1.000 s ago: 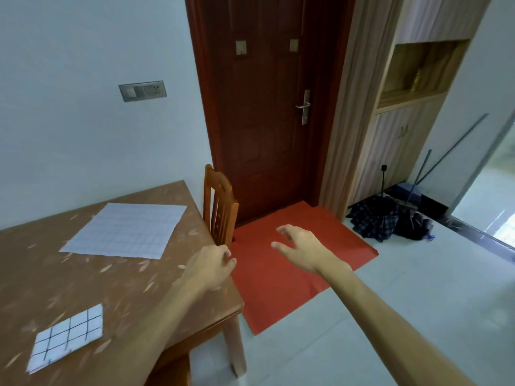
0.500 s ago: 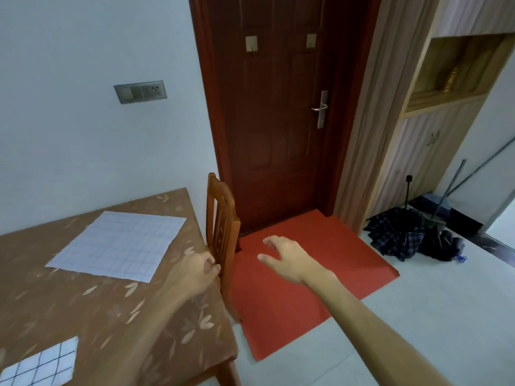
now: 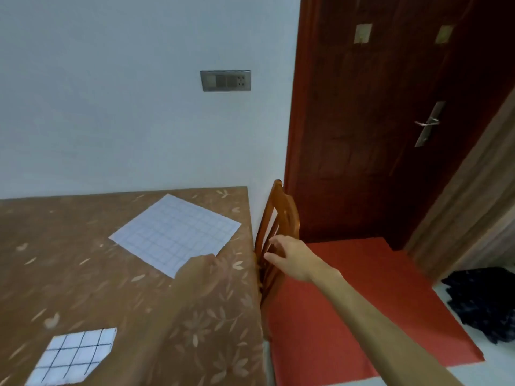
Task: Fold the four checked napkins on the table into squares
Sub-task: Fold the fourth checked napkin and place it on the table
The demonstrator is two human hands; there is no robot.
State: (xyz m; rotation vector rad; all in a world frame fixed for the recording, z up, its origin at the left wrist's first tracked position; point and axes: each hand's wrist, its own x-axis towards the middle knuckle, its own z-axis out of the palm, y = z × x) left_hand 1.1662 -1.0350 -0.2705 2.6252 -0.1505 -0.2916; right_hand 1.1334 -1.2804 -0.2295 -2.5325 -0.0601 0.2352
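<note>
Brown table, unfolded napkin, left hand blurred, right hand spread.

No readable text, label, brand or number anywhere in view. Only plain grid lines on the unfolded napkin and on the folded napkin, without any letters. On the wall plate only small socket holes, and on the two square tags on the door nothing legible, too blurred.
</note>
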